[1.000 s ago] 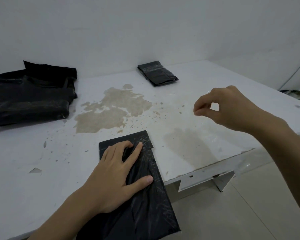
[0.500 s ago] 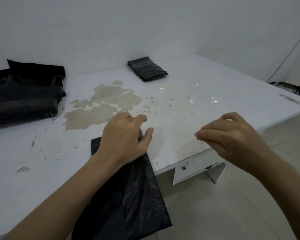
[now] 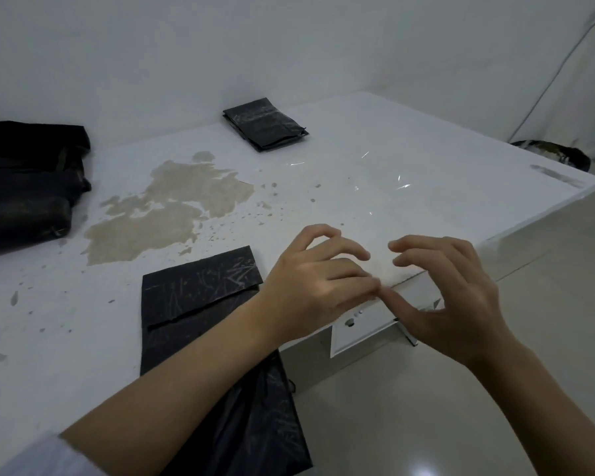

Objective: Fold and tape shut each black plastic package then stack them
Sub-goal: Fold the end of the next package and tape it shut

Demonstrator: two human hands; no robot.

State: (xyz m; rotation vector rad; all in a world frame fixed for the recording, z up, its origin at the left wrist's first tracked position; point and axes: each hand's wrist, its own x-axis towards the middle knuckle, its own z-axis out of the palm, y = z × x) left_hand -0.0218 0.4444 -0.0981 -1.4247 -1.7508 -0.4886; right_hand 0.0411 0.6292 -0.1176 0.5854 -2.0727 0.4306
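Both hands, left hand (image 3: 318,286) and right hand (image 3: 450,293), curl loosely, perhaps pinching clear tape, beside the black package (image 3: 200,286).

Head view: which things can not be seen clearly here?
- Clear tape: only faint glints on the table; none discernible between left hand and right hand.
- Package: middle hidden by left forearm, lower end leaves the frame.
- Black pile: cut by left edge.

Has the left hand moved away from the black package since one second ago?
Yes. The left hand pressed on the black package before; now it is off it, to the right, at the table edge by the right hand.
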